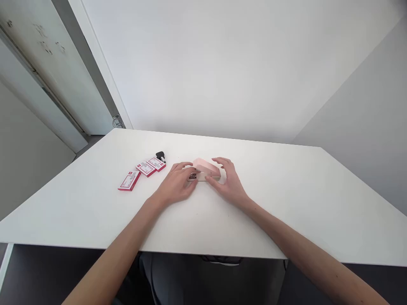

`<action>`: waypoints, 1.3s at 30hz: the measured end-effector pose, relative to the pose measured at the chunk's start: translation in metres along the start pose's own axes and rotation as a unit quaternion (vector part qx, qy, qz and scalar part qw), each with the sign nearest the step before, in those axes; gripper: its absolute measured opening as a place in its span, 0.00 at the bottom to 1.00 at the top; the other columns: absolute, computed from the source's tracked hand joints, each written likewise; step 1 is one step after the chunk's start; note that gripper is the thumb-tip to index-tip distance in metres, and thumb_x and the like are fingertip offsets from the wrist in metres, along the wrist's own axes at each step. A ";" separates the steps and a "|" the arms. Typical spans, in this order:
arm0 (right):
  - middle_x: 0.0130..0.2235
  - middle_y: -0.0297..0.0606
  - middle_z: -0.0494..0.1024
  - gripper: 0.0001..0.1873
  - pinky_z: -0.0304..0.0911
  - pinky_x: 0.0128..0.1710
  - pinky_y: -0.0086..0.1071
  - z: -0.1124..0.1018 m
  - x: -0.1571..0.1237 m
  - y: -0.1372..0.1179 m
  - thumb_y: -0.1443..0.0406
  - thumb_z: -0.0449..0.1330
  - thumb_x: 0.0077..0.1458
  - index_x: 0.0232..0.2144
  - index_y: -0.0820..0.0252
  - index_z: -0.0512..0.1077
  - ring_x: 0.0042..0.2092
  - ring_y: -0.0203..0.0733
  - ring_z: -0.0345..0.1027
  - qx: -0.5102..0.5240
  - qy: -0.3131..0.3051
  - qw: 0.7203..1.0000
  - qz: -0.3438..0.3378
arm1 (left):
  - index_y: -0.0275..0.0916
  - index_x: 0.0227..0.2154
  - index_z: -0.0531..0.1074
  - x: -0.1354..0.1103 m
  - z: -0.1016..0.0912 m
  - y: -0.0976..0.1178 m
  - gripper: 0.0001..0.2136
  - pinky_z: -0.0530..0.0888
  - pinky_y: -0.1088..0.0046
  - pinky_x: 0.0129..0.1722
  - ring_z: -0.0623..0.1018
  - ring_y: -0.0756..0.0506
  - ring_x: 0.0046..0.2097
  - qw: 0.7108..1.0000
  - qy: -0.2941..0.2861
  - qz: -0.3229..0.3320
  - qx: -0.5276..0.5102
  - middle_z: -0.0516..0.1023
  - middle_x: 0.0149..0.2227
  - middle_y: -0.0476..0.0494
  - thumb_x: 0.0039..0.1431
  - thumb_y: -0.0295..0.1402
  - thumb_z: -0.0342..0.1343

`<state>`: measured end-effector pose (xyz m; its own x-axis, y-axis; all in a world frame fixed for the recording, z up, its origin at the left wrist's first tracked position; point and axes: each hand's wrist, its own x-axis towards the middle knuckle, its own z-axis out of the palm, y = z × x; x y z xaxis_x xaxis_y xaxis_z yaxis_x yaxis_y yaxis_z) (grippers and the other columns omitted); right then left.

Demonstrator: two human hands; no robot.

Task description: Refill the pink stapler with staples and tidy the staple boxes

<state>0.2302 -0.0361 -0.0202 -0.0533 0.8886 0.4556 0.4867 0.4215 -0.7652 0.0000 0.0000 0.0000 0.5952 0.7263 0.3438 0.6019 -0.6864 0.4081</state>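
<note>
Sitting mid-way along the smooth white table [286,190], a long, pink, hard-looking block [206,165] tilts over its pale flat base [201,178]. The left hand [176,184] curls round, hiding one end; I cannot tell if it pinches. The right hand [231,184] curves, fingers and thumb apart, thumb touching the base.

Head-worn view, looking forward and down, desk [286,182] below

Left hand [178,182] and right hand [231,183] flank a pink object [206,165].
</note>
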 end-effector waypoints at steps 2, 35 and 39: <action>0.62 0.44 0.73 0.24 0.64 0.63 0.51 0.001 0.000 -0.001 0.55 0.64 0.65 0.60 0.48 0.69 0.65 0.54 0.62 0.008 -0.022 1.000 0.004 | 0.42 0.51 0.75 0.000 0.000 0.003 0.13 0.69 0.52 0.62 0.73 0.35 0.61 0.999 0.044 -0.027 -0.007 0.82 0.51 0.40 0.71 0.39 0.52; 0.49 0.37 0.76 0.17 0.69 0.49 0.41 -0.010 0.003 -0.016 0.51 0.69 0.61 0.47 0.49 0.74 0.47 0.44 0.72 0.340 -0.158 0.916 0.144 | 0.46 0.42 0.80 0.001 0.009 0.005 0.12 0.72 0.54 0.57 0.78 0.38 0.52 0.996 -0.012 0.011 -0.087 0.82 0.46 0.45 0.66 0.48 0.61; 0.46 0.37 0.73 0.13 0.70 0.46 0.38 -0.011 0.008 -0.014 0.54 0.72 0.57 0.37 0.51 0.74 0.49 0.45 0.71 0.422 -0.102 0.889 0.150 | 0.45 0.43 0.77 0.001 0.009 0.004 0.12 0.72 0.56 0.56 0.78 0.39 0.51 0.996 -0.017 0.003 -0.084 0.82 0.46 0.45 0.66 0.48 0.61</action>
<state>0.2325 -0.0364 -0.0010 -0.2308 0.9617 0.1482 -0.3159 0.0700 -0.9462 0.0073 -0.0023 -0.0055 0.6176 0.7187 0.3193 0.5023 -0.6729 0.5430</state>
